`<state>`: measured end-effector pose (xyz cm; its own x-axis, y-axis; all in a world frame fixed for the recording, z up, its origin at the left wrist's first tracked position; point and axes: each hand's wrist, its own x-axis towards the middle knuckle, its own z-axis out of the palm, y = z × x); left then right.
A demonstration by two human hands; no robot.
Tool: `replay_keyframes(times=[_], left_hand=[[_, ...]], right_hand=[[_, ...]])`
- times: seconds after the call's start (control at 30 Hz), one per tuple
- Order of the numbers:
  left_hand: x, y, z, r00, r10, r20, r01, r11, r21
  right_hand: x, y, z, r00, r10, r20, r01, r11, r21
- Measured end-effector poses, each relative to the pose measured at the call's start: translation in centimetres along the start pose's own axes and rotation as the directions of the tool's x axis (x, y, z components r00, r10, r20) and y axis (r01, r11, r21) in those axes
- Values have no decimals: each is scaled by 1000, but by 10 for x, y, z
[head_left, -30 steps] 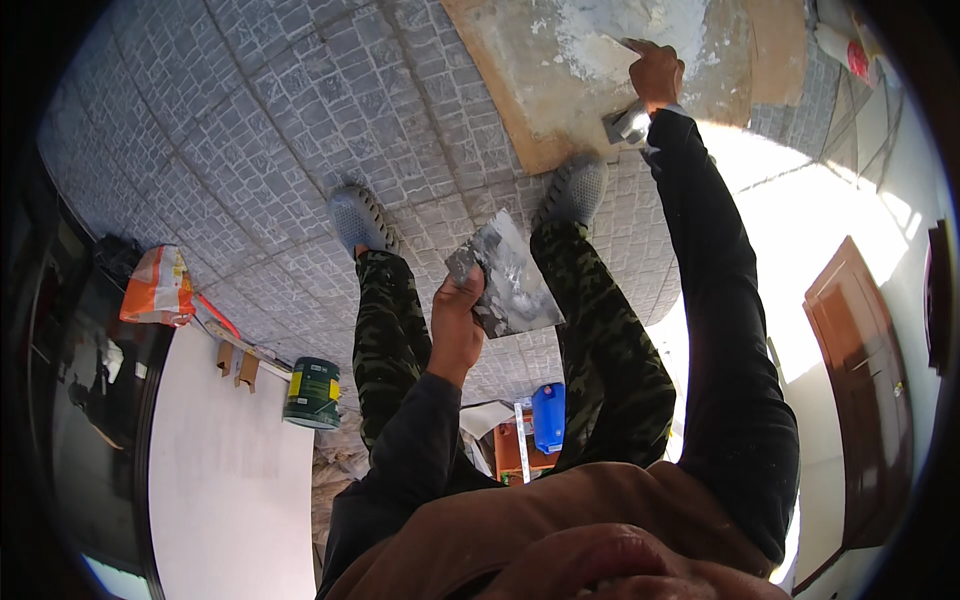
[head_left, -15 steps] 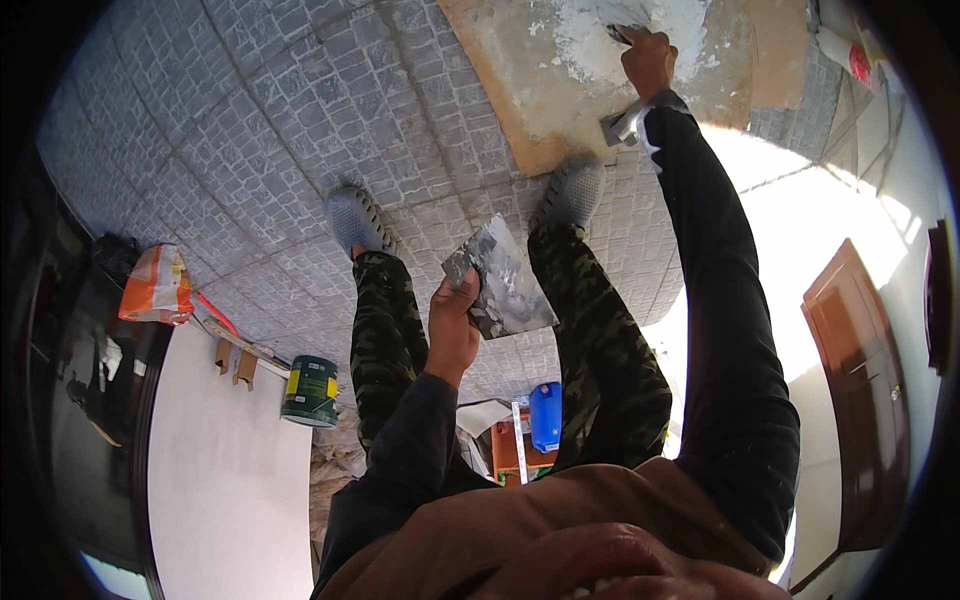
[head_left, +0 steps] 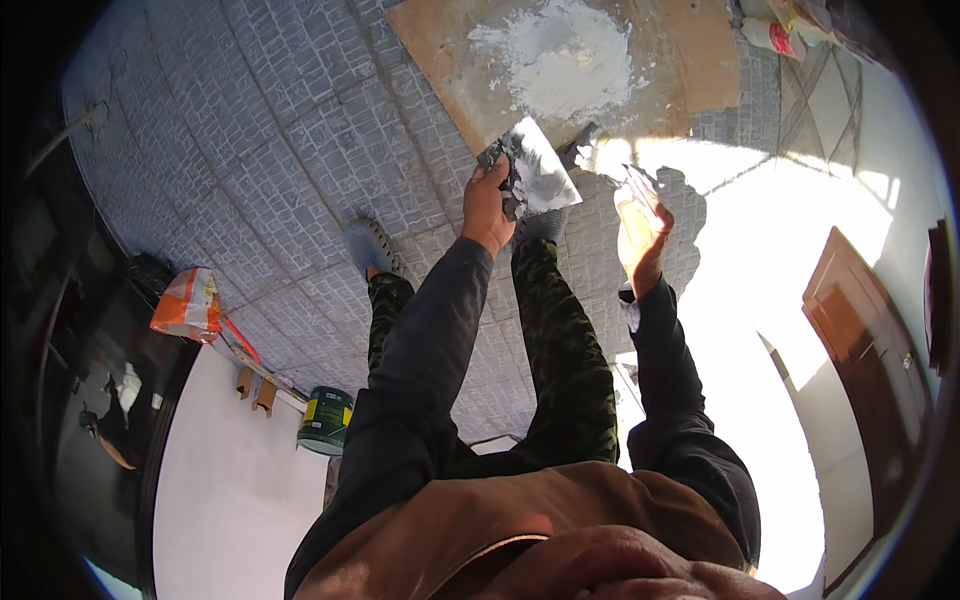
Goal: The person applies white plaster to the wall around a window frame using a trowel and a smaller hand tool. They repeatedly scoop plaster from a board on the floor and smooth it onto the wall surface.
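My left hand [head_left: 487,210] grips a broad, flat metal plaster blade [head_left: 545,178] by its edge, its face smeared with grey and white paste. To the right, my right hand [head_left: 642,235] is closed around a putty knife [head_left: 640,180], partly washed out by sunlight. Beyond both hands, a heap of white powder [head_left: 570,60] lies on a stained brown board [head_left: 450,85] on the floor. A dark flat piece [head_left: 580,147], perhaps another scraper, shows at the board's near edge, just past the plaster blade.
Grey patterned tiles [head_left: 300,150] cover the floor. Along the left stand an orange and white bag [head_left: 187,305] and a green bucket [head_left: 325,420]. A brown door [head_left: 860,350] is at the right. A red-labelled bottle [head_left: 775,38] lies at the far right.
My right hand has drawn back from the powder toward me, bringing the putty knife. My left hand has moved forward with the plaster blade, close to the board. The view has shifted.
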<state>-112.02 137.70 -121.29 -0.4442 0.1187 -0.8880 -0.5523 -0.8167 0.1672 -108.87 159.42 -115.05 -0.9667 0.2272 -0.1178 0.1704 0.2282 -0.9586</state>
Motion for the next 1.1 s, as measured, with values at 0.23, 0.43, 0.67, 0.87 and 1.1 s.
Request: replay_keyframes(times=[0.23,0.43,0.67,0.87,1.1], left_hand=[[-146,45,147,951,48,306,-90,988,123],[-305,117,193,886,13,463,-162,945,283],[-439,189,194,782,-196,591,-69,916,395],[-526,214,139,666,-303,682,-98,870,482],[-632,181,106,678,-527,512,-55,658,751]], right_hand=[[1,-167,-38,922,-342,180,385,776,-499],[-29,-312,-81,904,-425,51,391,771,-502],[-138,-485,-42,912,-409,-12,384,866,-319],[-281,-589,36,769,-485,-417,350,865,-361],[-423,-553,69,722,-484,-494,9,721,-693]])
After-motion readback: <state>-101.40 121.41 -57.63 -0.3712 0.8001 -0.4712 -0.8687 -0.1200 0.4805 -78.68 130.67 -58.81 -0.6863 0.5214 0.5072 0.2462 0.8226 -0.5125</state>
